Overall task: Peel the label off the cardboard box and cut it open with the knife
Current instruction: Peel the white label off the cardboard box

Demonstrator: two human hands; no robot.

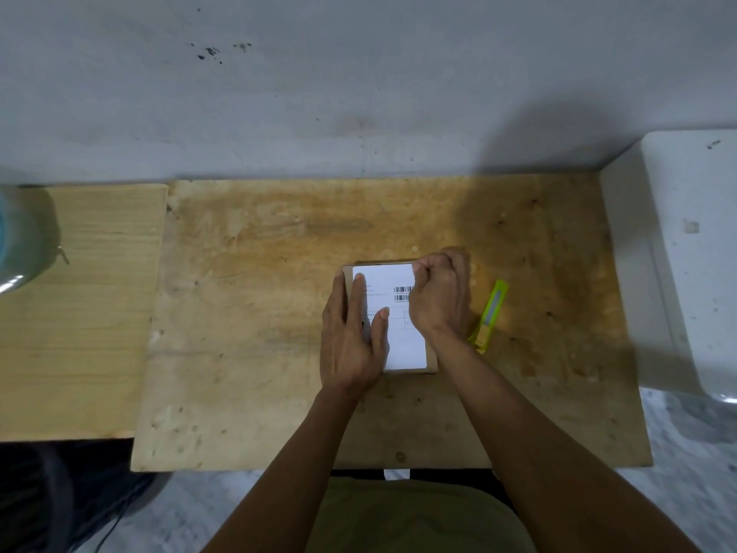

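Observation:
A small flat cardboard box point(348, 272) lies in the middle of the worn wooden table point(279, 293). A white label point(406, 349) with barcodes covers nearly all of its top. My left hand point(353, 337) lies flat on the box's left side, fingers spread over the label. My right hand point(438, 293) is curled at the label's far right corner, thumb and fingers pinched there. A lime-green utility knife point(492, 311) lies on the table just right of the box, beside my right wrist.
A lighter wooden board point(79, 313) adjoins the table on the left, with a bluish round container point(20, 237) at its far edge. A white appliance-like block point(690, 253) stands to the right. A grey wall runs behind the table.

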